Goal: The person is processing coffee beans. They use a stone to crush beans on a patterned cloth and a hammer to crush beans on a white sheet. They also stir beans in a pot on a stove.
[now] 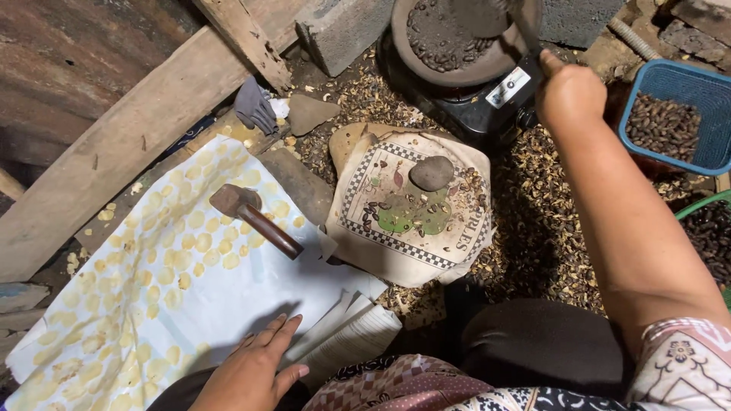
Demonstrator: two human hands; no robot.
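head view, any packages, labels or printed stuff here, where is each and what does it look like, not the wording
Printed cloth sack: laid flat in the middle, cream, with a black-and-white checkered border, green shapes and dark lettering; a grey rounded stone rests on it.
Small label plate: on the front of the black burner at the top, beside the right hand; rectangular, silver-white.
No screens or signs.

Materials around the matt, rough grey stone (432,173): beneath it, a printed woven cloth (449,251), soiled. Left of it, a wooden-handled mallet (251,217) on white sheeting (228,304). Above it, a dull clay pan (457,72). Right of it, a blue plastic basket (674,76).
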